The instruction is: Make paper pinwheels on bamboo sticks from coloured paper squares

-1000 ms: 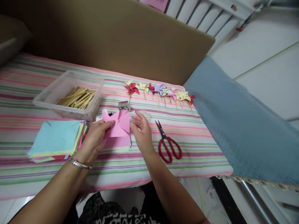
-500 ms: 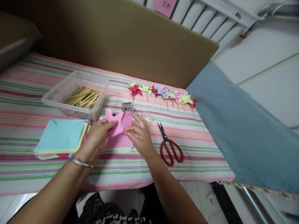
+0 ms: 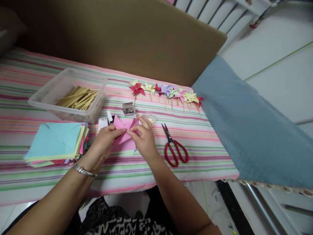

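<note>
Pink paper: a cut square of pink paper with raised, bent corners (image 3: 124,122) is hanging between the two hands, above the near half of the table.
Left hand: the left hand (image 3: 104,140) is pinching the paper near its middle, thumb lying on top; the fingers beneath are hiding from view.
Right hand: the right hand (image 3: 146,138) is pinching the paper near its middle with thumb and forefinger, the other fingers fanning upward.
Wrist: a shiny silver-coloured metal bangle (image 3: 85,171) is circling the left wrist.
Fastenings: a small open grey box of shiny metal pieces (image 3: 128,109) is standing just beyond the paper; a round clear plastic dish (image 3: 151,118) is sitting just behind the right hand.
Scissors: black-bladed scissors with red loop handles (image 3: 172,141) are lying right of the right hand, blades slightly parting.
Left side: a stack of coloured paper topped with light blue (image 3: 54,138) is resting before a clear plastic tub (image 3: 66,80) holding thin wooden sticks (image 3: 78,99).
Far edge: multicoloured paper pinwheels on sticks (image 3: 168,92) are lying in a row on the striped cloth (image 3: 207,163).
</note>
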Demonstrator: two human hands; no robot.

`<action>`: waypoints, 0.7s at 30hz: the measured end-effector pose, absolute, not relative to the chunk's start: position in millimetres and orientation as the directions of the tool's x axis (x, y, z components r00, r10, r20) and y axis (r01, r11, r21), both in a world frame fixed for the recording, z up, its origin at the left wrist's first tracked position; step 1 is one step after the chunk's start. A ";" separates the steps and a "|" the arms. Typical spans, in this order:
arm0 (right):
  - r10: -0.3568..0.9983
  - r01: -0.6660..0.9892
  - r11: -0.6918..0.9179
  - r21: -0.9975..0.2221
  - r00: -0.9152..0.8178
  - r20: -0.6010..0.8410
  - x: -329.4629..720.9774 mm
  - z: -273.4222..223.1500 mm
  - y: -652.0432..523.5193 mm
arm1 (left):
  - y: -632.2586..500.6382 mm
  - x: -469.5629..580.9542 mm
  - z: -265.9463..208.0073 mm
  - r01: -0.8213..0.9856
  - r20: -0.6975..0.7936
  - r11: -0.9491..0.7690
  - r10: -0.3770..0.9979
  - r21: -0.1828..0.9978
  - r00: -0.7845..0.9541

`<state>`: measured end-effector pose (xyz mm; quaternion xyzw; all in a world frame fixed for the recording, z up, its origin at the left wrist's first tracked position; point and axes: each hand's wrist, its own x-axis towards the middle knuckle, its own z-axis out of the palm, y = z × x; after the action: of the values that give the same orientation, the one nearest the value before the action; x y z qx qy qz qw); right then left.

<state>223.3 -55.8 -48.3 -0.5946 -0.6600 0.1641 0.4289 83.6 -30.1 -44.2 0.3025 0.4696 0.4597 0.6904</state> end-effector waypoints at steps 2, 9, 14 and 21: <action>0.928 0.662 0.237 -0.711 0.064 0.368 222.9 -47.8 -56.4 | -30.4 83.2 -43.2 -0.360 -0.376 0.407 0.914 0.840 0.155; 0.938 0.676 0.198 -0.710 0.080 0.337 222.8 -47.5 -56.7 | -30.4 81.3 -43.4 -0.331 -0.416 0.461 0.887 0.824 0.201; 0.944 0.670 0.174 -0.722 0.095 0.316 222.2 -48.8 -56.2 | -28.4 80.4 -48.6 -0.290 -0.415 0.463 0.884 0.838 0.215; 0.943 0.669 0.197 -0.716 0.070 0.325 226.8 -40.4 -57.0 | -25.6 79.2 -45.5 -0.176 -0.360 0.386 0.919 0.905 0.162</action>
<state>226.8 -57.0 -40.4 -0.6104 -0.6604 0.1696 0.4031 79.2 -25.6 -45.5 0.3712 0.5001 0.4112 0.6656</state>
